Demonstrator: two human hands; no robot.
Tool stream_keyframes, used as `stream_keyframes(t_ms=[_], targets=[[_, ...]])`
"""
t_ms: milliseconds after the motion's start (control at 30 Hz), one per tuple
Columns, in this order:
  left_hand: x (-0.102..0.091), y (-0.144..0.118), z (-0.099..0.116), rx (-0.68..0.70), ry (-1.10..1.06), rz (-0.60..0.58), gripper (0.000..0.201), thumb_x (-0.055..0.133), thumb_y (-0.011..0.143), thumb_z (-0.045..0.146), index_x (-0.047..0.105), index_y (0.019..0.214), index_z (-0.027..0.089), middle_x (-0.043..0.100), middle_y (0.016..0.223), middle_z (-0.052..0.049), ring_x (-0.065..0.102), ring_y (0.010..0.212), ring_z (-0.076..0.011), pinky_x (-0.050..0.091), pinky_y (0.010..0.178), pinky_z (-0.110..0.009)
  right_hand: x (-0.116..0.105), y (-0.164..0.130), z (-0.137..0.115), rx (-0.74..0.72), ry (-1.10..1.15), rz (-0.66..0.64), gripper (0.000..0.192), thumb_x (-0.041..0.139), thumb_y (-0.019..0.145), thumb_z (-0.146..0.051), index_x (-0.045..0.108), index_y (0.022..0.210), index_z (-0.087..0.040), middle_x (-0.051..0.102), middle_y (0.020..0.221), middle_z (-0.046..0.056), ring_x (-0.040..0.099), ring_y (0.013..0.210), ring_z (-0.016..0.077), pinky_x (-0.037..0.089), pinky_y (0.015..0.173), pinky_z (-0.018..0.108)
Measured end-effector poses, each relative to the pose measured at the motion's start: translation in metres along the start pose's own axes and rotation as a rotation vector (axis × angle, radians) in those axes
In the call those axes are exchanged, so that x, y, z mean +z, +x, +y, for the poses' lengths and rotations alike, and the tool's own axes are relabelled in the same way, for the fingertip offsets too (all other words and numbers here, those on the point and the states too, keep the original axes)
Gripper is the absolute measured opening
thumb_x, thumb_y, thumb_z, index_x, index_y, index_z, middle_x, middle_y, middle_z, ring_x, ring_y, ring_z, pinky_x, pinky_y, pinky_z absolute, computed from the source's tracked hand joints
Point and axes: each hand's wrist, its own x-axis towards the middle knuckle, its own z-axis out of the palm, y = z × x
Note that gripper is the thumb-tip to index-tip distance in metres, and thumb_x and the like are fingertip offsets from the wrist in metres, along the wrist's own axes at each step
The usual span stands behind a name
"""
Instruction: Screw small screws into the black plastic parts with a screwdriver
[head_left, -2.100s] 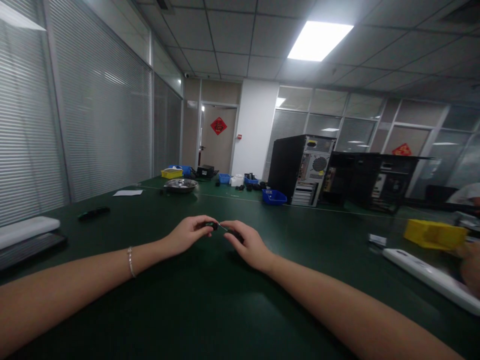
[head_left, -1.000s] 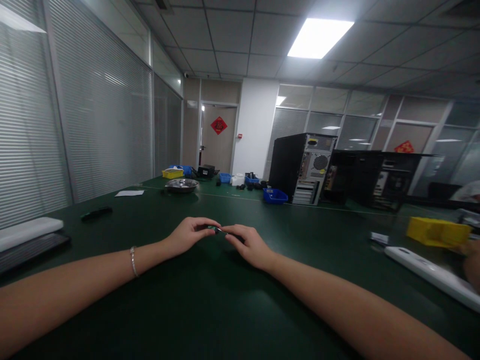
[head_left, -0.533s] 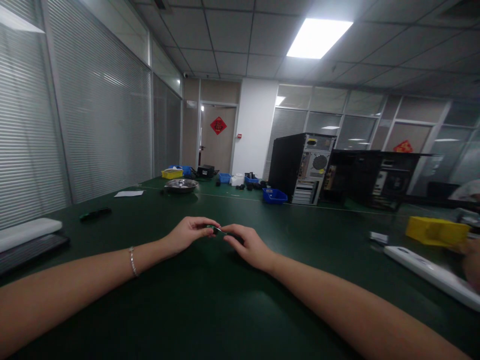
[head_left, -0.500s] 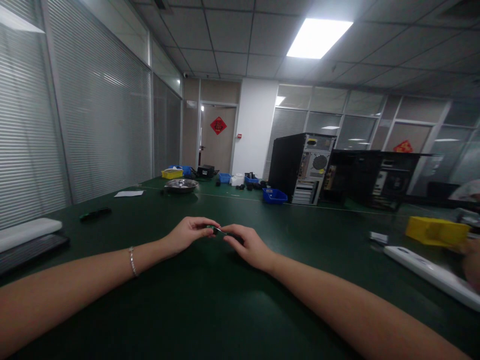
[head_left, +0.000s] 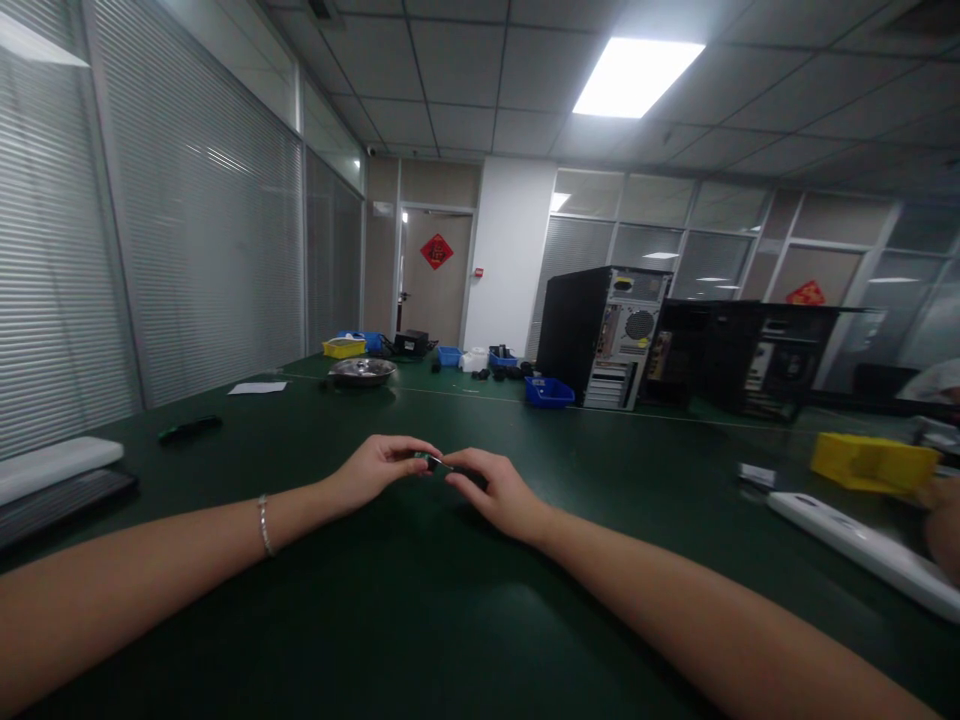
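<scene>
My left hand (head_left: 379,468) is closed, its thumb and forefinger pinching a small green and black part with a thin metal end (head_left: 433,462). The part's exact kind is too small to make out. Facing it from the other side, my right hand (head_left: 499,492) has its forefinger tip at the metal end. A gap shows between that finger and the thumb, which sits lower. Both hands hover close together over the dark green table (head_left: 435,610).
At left lie a dark green object (head_left: 190,428), white paper (head_left: 257,388) and a keyboard (head_left: 67,505). A metal bowl (head_left: 363,373), blue bin (head_left: 549,392) and computer tower (head_left: 600,335) stand farther back. Right: a power strip (head_left: 862,545), yellow bin (head_left: 874,462) and another person's hand (head_left: 943,520).
The small part has turned slightly between my left fingers. Both hands otherwise keep nearly the same place.
</scene>
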Motion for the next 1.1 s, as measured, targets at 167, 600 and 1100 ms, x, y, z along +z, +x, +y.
stream_keyframes(t_ms=[167, 600, 1100], targets=[[0.000, 0.002, -0.003, 0.014, -0.003, 0.027, 0.030, 0.060, 0.079, 0.028, 0.064, 0.106, 0.018, 0.065, 0.106, -0.006, 0.058, 0.101, -0.0211, 0.046, 0.090, -0.035, 0.002, 0.000, 0.001, -0.002, -0.015, 0.029, 0.026, 0.048, 0.089, -0.025, 0.057, 0.113, -0.020, 0.064, 0.104, 0.006, 0.059, 0.095, 0.0176, 0.045, 0.085, 0.032], [0.004, -0.001, 0.007, 0.002, 0.055, -0.021, 0.028, 0.060, 0.078, 0.029, 0.065, 0.104, 0.018, 0.066, 0.106, -0.005, 0.058, 0.101, -0.0208, 0.045, 0.090, -0.034, -0.002, -0.001, -0.003, -0.013, -0.008, -0.017, 0.023, 0.049, 0.089, -0.025, 0.058, 0.109, -0.020, 0.064, 0.100, 0.005, 0.059, 0.092, 0.0165, 0.045, 0.083, 0.029], [0.000, 0.000, 0.002, -0.092, -0.082, 0.020, 0.027, 0.060, 0.077, 0.020, 0.061, 0.103, 0.017, 0.061, 0.108, -0.006, 0.056, 0.103, -0.0211, 0.044, 0.091, -0.036, 0.000, -0.002, 0.001, 0.069, -0.072, 0.052, 0.021, 0.049, 0.088, -0.025, 0.061, 0.104, -0.019, 0.065, 0.093, 0.004, 0.059, 0.083, 0.0163, 0.045, 0.074, 0.028]])
